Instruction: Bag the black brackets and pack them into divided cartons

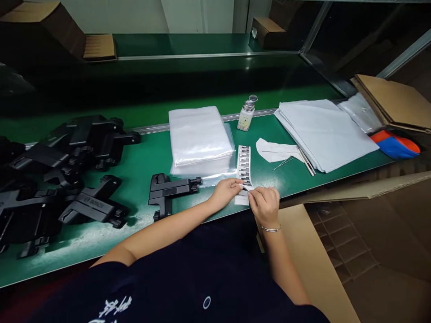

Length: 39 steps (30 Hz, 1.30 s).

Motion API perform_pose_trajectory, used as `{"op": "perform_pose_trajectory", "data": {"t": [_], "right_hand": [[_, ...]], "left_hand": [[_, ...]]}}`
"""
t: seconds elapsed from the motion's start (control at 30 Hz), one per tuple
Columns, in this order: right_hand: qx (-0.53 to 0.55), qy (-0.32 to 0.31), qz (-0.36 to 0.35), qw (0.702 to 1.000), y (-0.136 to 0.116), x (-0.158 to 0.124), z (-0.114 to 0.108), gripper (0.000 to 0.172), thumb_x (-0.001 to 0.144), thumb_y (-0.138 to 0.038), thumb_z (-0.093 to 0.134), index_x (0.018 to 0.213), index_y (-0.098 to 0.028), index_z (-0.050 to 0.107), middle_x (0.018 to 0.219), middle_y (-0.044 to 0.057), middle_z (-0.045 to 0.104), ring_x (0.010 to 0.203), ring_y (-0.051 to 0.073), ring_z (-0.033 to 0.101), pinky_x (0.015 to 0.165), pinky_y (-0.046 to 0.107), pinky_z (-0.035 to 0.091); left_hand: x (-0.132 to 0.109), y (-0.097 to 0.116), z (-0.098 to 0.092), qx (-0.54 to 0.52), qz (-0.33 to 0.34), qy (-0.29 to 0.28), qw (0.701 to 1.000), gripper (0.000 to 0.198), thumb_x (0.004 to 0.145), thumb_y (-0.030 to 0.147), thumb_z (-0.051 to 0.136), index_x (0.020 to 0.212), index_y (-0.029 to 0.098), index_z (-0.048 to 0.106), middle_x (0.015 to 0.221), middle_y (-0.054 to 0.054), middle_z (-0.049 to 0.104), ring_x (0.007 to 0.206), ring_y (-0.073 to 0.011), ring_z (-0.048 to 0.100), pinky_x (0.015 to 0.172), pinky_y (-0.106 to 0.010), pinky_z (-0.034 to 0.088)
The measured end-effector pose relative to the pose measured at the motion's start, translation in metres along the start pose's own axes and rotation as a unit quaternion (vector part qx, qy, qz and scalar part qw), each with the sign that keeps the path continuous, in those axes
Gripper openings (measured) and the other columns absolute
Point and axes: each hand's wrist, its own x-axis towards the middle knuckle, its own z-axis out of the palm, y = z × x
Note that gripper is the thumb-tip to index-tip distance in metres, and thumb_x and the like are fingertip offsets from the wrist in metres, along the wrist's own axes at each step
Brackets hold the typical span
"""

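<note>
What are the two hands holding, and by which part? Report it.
The left hand and right hand pinch the label strip toward the end nearer the person. Whether a single label is lifted there cannot be told.

Bench (286, 179): green, glossy surface. Label strip (244, 157) flat just beyond left hand (227, 193) and right hand (265, 204). Clear bags (200, 139) stacked farther beyond left hand, slightly to its left. One black bracket (168, 190) near left hand, on its left; bracket pile (84, 143) well left of it. Bottle (245, 120) upright, well beyond both hands. Beyond right hand, to its right: white cloth (272, 150), tweezers (283, 163), then white sheets (323, 130), stacked.
</note>
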Motion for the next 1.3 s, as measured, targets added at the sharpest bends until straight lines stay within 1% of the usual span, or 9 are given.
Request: {"op": "perform_pose_trajectory", "data": {"t": [0.13, 0.17, 0.23, 0.33, 0.4, 0.5, 0.63, 0.77, 1.3], "right_hand": [[0.132, 0.086, 0.134, 0.978, -0.002, 0.003, -0.005, 0.016, 0.091, -0.027, 0.055, 0.088, -0.023, 0.07, 0.091, 0.007, 0.069, 0.088, 0.022, 0.064, 0.084, 0.042, 0.05], [0.166, 0.07, 0.163, 0.97, -0.002, 0.003, -0.004, 0.019, 0.091, -0.029, 0.054, 0.092, -0.022, 0.071, 0.098, 0.008, 0.07, 0.094, 0.023, 0.064, 0.087, 0.043, 0.05], [0.203, -0.027, 0.178, 0.962, -0.002, 0.002, 0.003, 0.023, 0.091, -0.034, 0.054, 0.101, -0.023, 0.072, 0.111, 0.009, 0.069, 0.105, 0.025, 0.063, 0.099, 0.049, 0.044], [0.209, -0.123, 0.213, 0.947, -0.001, 0.0, 0.016, 0.031, 0.086, -0.041, 0.058, 0.107, -0.023, 0.071, 0.111, 0.01, 0.071, 0.104, 0.027, 0.064, 0.105, 0.058, 0.035], [0.217, -0.085, 0.277, 0.932, -0.004, 0.003, 0.023, 0.034, 0.084, -0.043, 0.059, 0.105, -0.02, 0.07, 0.106, 0.011, 0.071, 0.101, 0.027, 0.064, 0.102, 0.057, 0.039], [0.292, -0.025, 0.312, 0.904, -0.025, 0.022, 0.034, 0.028, 0.083, -0.042, 0.061, 0.094, -0.018, 0.069, 0.112, 0.012, 0.069, 0.108, 0.027, 0.062, 0.1, 0.051, 0.042], [0.388, -0.162, 0.263, 0.868, -0.086, 0.053, 0.054, 0.021, 0.081, -0.039, 0.063, 0.073, -0.02, 0.067, 0.118, 0.01, 0.067, 0.116, 0.028, 0.057, 0.103, 0.049, 0.038], [0.371, -0.301, 0.231, 0.847, -0.136, 0.06, 0.076, 0.019, 0.078, -0.037, 0.06, 0.066, -0.023, 0.064, 0.115, 0.008, 0.067, 0.119, 0.029, 0.053, 0.106, 0.05, 0.033], [0.276, -0.291, 0.207, 0.893, -0.153, 0.044, 0.075, 0.019, 0.078, -0.029, 0.055, 0.061, -0.022, 0.054, 0.112, 0.008, 0.065, 0.112, 0.026, 0.054, 0.1, 0.046, 0.034]], "left_hand": [[-0.032, 0.011, -0.008, 0.146, 0.045, -0.069, 0.986, 0.071, 0.079, 0.018, 0.055, 0.146, 0.011, 0.032, 0.112, -0.014, 0.071, 0.097, -0.0243, 0.07, 0.087, -0.038, 0.054], [-0.045, 0.017, -0.018, 0.207, 0.075, -0.084, 0.972, 0.076, 0.08, 0.019, 0.055, 0.149, 0.014, 0.026, 0.115, -0.013, 0.071, 0.1, -0.0249, 0.069, 0.088, -0.039, 0.054], [-0.069, 0.031, -0.049, 0.332, 0.153, -0.085, 0.927, 0.065, 0.084, 0.025, 0.055, 0.146, 0.021, 0.036, 0.118, -0.01, 0.07, 0.104, -0.0256, 0.067, 0.092, -0.041, 0.052], [-0.096, 0.044, -0.121, 0.45, 0.214, 0.046, 0.866, 0.038, 0.093, 0.03, 0.042, 0.125, 0.022, 0.06, 0.122, -0.008, 0.068, 0.115, -0.0245, 0.061, 0.104, -0.042, 0.045], [-0.106, 0.038, -0.167, 0.471, 0.162, 0.167, 0.851, 0.043, 0.095, 0.031, 0.034, 0.13, 0.019, 0.055, 0.136, -0.009, 0.058, 0.13, -0.025, 0.049, 0.112, -0.045, 0.037], [-0.116, 0.012, -0.201, 0.431, 0.078, 0.208, 0.875, 0.052, 0.096, 0.032, 0.029, 0.143, 0.013, 0.04, 0.151, -0.012, 0.04, 0.142, -0.0246, 0.032, 0.117, -0.046, 0.028], [-0.123, -0.02, -0.18, 0.369, 0.075, 0.234, 0.897, 0.049, 0.095, 0.028, 0.03, 0.142, 0.015, 0.036, 0.15, -0.014, 0.037, 0.142, -0.022, 0.031, 0.119, -0.044, 0.026], [-0.127, -0.024, -0.149, 0.343, 0.104, 0.257, 0.897, 0.046, 0.087, 0.016, 0.037, 0.133, 0.014, 0.04, 0.144, -0.015, 0.04, 0.14, -0.0246, 0.033, 0.117, -0.048, 0.028], [-0.131, -0.02, -0.138, 0.315, 0.129, 0.266, 0.902, 0.047, 0.086, 0.01, 0.035, 0.132, 0.012, 0.04, 0.134, -0.016, 0.043, 0.128, -0.0259, 0.041, 0.11, -0.045, 0.036]]}}
